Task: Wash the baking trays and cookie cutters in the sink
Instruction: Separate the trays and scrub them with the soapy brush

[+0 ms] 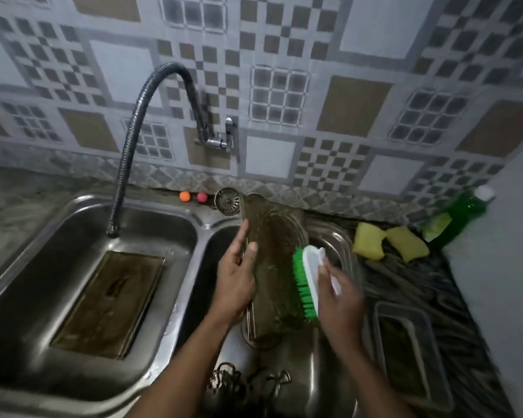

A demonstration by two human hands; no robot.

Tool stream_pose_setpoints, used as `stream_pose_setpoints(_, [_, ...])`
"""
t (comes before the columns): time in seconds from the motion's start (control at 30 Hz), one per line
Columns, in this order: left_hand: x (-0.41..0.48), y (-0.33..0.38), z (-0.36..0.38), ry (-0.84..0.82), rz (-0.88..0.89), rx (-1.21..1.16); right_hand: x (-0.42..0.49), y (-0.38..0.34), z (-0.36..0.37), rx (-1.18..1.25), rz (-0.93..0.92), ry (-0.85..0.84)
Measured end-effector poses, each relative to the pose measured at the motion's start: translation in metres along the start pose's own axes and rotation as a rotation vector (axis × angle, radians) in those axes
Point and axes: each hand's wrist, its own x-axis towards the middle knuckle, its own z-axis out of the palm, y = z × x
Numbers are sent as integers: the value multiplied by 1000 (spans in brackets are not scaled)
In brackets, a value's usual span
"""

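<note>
Scrubbing stage, item one: tilted baking tray (275, 236) stands in the right basin of the sink (203, 224), its far edge reaching the back rim. The left hand (236, 279) grips its left edge, fingers wrapped behind and thumb on the face, while the right hand (338, 300) has its fingers closed round the white handle of the green-bristled brush (307, 282), bristles against the tray's right side. Risk, by judgement: brush pressure may slip the wet tray from this one-sided grip onto the cookie cutters (248, 384) at the basin's near edge; second tray (109, 303) lies flat in the left basin.
</note>
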Motion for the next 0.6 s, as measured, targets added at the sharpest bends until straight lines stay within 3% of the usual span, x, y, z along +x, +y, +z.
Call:
stream_pose_setpoints(0.17, [-18,-13,22,-172,-111,-37,43,-39,20,-35,-70,39])
stream_pose_setpoints(0.3, [-11,-11,18,2,-106,-66,19,-55,28,-90,-137,-164])
stream_pose_setpoints(0.43, [-9,-7,-1,49,-60,55,-7,-16,18,-6,-97,-175])
stream_pose_setpoints(0.6, [-23,-2,1,-142,45,237,-12,-31,7,120,-27,-481])
